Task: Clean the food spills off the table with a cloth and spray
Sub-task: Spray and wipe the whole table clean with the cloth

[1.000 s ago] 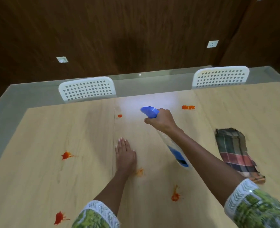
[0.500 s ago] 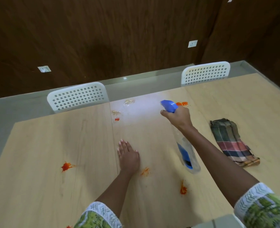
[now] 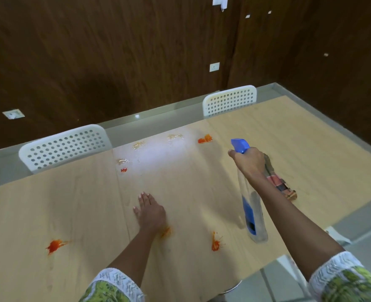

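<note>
Gripping the spray bottle point(image 3: 251, 205) by its blue head, the right hand point(image 3: 249, 163) holds it above the counter point(image 3: 311, 149); left hand point(image 3: 150, 211) lies flat, fingers straight. Checked cloth point(image 3: 280, 184) lies behind the right forearm, orange spills point(image 3: 205, 139) scattered around.

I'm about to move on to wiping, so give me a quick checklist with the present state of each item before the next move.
1. Spray bottle gripped in right hand: ok.
2. Left hand flat on the table, free for the cloth: ok.
3. Cloth within reach behind the right arm: ok.
4. Far stain wetted: cannot tell.
5. Near stains wiped: not ok.
</note>
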